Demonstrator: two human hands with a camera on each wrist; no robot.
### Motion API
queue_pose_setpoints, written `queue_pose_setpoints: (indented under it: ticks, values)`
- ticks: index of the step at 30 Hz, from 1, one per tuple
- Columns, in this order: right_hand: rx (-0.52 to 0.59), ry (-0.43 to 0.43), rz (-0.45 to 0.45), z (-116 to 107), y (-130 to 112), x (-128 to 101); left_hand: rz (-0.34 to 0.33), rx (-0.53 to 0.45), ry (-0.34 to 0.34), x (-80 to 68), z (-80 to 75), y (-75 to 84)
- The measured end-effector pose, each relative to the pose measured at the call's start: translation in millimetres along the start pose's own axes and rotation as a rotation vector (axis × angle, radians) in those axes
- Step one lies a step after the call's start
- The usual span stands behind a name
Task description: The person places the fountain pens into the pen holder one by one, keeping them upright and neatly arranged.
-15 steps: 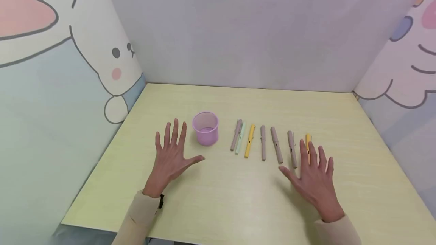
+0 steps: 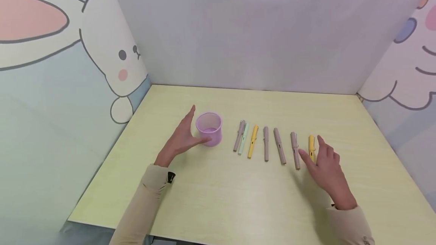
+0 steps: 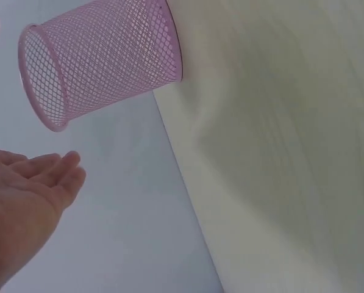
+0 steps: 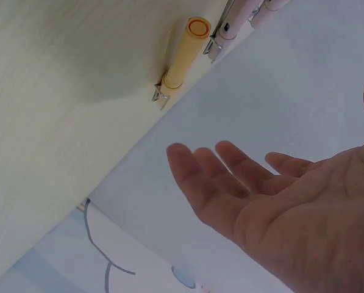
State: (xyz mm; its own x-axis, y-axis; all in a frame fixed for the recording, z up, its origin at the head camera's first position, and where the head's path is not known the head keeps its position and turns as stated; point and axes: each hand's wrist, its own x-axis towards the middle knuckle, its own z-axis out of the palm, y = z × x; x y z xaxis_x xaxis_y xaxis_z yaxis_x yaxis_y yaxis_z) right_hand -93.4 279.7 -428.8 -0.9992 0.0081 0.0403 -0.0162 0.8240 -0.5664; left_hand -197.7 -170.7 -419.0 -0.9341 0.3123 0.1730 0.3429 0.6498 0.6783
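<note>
The fingers of the left hand (image 2: 180, 139) are straight and held together, the hand turned on edge with its palm facing the pink mesh cup (image 2: 209, 128); they hold nothing, and the left wrist view shows air between the fingertips (image 3: 63, 174) and the cup's wall (image 3: 102, 55). The fingers of the right hand (image 2: 327, 167) are loosely spread and slightly bent, gripping nothing, with the thumb and forefinger hovering over the near end of the outermost yellow pen (image 2: 311, 148).

The cup stands upright just to the right of the left palm, its open mouth up, so the left hand is much the nearer one to it. The yellow pen lies flat with its long axis running away from the person, tilted only a little; it lies forward of the right fingers and under their tips. Whether a fingertip touches it cannot be told from these views.

The pale yellow tabletop (image 2: 238, 203) carries everything. Between cup and right hand lies a row of pens, roughly parallel and each apart from the next except the first pair: a brown pen (image 2: 239, 135) against a mint pen (image 2: 243, 138), a second yellow pen (image 2: 253, 141), then three more brown ones (image 2: 279, 145).

Around the table stand panels, the left one with a cartoon rabbit (image 2: 126, 63).
</note>
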Motion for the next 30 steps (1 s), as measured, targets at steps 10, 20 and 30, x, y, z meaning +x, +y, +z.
queue_pose_setpoints:
  ticks: [10, 20, 30]
  values:
    - [0.205, -0.058, 0.05, -10, 19, 14, -0.072, -0.174, -0.063, 19.3, 6.0, -9.7]
    - [0.28, -0.153, 0.147, -15, 41, 25, -0.072, -0.212, -0.07, 21.4, 8.6, -16.9]
    - [0.496, -0.197, 0.246, -21, 54, 39, -0.091, -0.274, -0.038, 21.7, 13.1, -25.1]
